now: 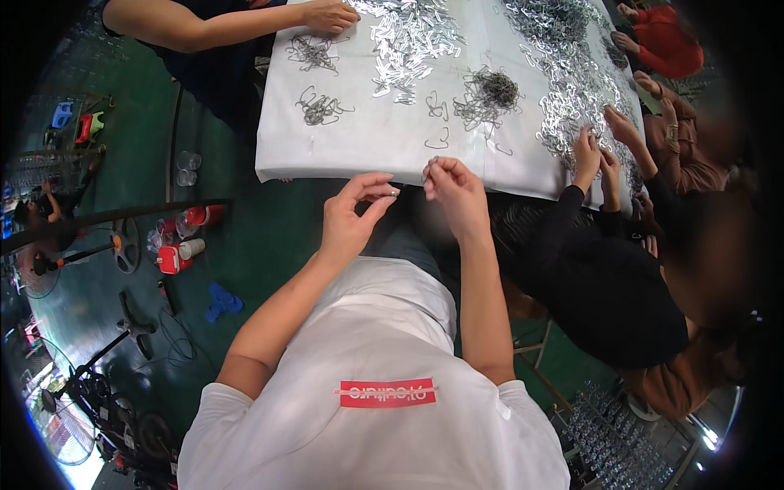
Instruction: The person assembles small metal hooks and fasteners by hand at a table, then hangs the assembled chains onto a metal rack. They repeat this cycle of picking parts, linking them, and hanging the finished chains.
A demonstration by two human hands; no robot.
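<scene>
My left hand (353, 214) is raised just in front of the table's near edge, thumb and forefinger pinched on a tiny metal piece (394, 193). Close beside it, my right hand (454, 189) has its fingers closed on a small bent wire piece (429, 167). The two hands are a few centimetres apart. Ahead of them on the white table cover (367, 139) lie loose wire hooks (437, 140), a dark tangle of wire (493, 90) and a heap of shiny metal clips (408, 37).
Other people work around the table: an arm (220, 20) at the far left, hands (596, 151) of a person in black at my right, others along the right edge beside a long band of clips (572, 73). Red cups (192, 229), fans and cables lie on the green floor at left.
</scene>
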